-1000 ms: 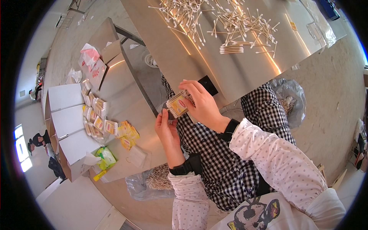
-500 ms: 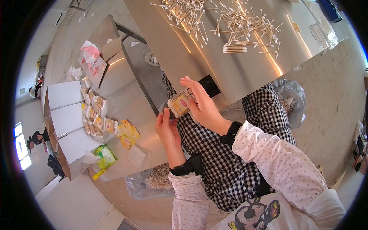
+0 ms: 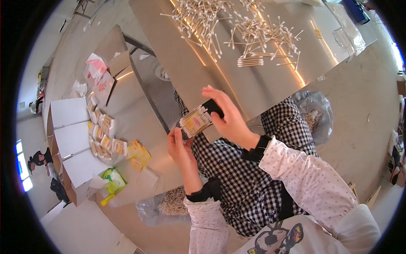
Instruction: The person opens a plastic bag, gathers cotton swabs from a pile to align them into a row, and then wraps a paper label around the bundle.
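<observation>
A flat pack of cotton swabs (image 3: 195, 122) with a yellow printed label is held above my lap. Pinched at its lower left end are the thumb and fingers of my left hand (image 3: 182, 153). My right hand (image 3: 230, 120) is beside the pack's other end, fingers stretched out and thumb close to the swab tips; whether the thumb touches them I cannot tell. A black square patch (image 3: 212, 108) on the table edge shows behind the pack. Loose cotton swabs (image 3: 264, 36) lie heaped on the metal table (image 3: 186, 72), with a small neat row of swabs (image 3: 250, 62) at the near side.
On the left metal table are several filled swab packs (image 3: 105, 123), yellow printed wrappers (image 3: 138, 155), a green tissue pack (image 3: 113, 181) and white-flapped cartons (image 3: 75, 134). Plastic bags of swabs (image 3: 174, 200) stand on the floor below. Clear plastic (image 3: 349, 40) lies at the far right.
My right hand has drawn slightly away from the pack's right end, showing more of the swab tips. The left hand still grips the pack. The whole view has shifted a little.
</observation>
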A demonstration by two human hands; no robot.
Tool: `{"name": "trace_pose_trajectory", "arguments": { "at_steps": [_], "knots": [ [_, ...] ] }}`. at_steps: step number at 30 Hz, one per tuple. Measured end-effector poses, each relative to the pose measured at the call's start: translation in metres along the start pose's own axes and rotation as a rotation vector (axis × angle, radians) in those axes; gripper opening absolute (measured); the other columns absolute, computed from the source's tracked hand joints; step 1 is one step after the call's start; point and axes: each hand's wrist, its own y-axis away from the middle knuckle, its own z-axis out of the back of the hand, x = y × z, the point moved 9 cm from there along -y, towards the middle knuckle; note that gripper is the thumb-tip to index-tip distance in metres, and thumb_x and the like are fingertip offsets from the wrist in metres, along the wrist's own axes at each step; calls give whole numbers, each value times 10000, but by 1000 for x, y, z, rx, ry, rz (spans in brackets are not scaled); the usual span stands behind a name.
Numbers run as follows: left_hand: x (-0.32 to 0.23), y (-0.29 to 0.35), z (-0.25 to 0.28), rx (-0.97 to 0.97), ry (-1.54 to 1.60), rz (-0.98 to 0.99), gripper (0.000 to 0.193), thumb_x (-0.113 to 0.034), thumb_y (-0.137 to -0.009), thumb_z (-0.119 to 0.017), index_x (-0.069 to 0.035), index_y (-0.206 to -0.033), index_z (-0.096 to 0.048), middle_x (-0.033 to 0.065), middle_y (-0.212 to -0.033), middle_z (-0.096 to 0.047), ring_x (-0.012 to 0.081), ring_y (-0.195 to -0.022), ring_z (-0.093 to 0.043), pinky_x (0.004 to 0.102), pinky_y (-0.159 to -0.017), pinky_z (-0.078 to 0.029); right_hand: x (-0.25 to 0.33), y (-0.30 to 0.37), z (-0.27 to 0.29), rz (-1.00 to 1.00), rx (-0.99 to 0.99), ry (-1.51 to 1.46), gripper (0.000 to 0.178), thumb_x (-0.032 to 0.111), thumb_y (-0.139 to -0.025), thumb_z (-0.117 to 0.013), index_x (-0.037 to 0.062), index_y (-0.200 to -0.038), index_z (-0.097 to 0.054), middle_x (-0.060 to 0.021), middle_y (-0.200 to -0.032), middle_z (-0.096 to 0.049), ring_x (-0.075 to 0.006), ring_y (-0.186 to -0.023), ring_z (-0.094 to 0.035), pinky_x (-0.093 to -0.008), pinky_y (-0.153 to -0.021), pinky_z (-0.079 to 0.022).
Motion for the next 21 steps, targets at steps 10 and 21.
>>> {"name": "trace_pose_trajectory", "arguments": {
  "at_steps": [10,21],
  "knots": [
    [-60,31,-24,-155,-540,-622,519,-70,-958,-640,-11,-1433,-438,141,-1377,-550,229,-1259,-540,351,-1029,-444,2,-46,126,194,14,853,439,-23,-874,-522,40,-1308,-527,-152,-1361,-554,-325,-1403,-407,-445,-1184,-332],
    [-30,74,-210,529,-995,-901,500,-38,-874,-659,-18,-1355,-522,176,-1378,-555,362,-1284,-518,432,-1076,-418,2,-7,117,178,155,810,452,-20,-877,-531,25,-1327,-527,-124,-1360,-571,-290,-1416,-403,-461,-1203,-299]
  ]
}}
